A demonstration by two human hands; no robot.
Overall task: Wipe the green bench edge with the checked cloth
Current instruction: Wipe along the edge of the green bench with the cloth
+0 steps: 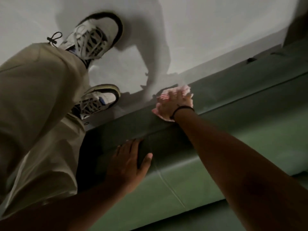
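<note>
Wiping: checked cloth (pixel 162 97), pink and white, lies on the front edge of the green bench (pixel 225 147), under the right hand.
Right hand (pixel 175 104): fingers laid out straight, pressing the cloth down; black band (pixel 183 108) at the wrist.
Left hand (pixel 131 162): spread flat on the same edge, nearer the camera, apart from the cloth.
Beside the bench: pale floor (pixel 216 30), laced trainers (pixel 96 37), beige trousers (pixel 41 105).

Bench (pixel 233 139): smooth green vinyl-like padding, faint sheen, thin seams. Cloth (pixel 164 96): soft woven fabric, pink-white check, matt. Floor (pixel 208 30): smooth, pale, slightly glossy. Trousers (pixel 41 114): matt beige fabric. Shoes (pixel 100 35): white leather-look uppers, fabric laces.
</note>
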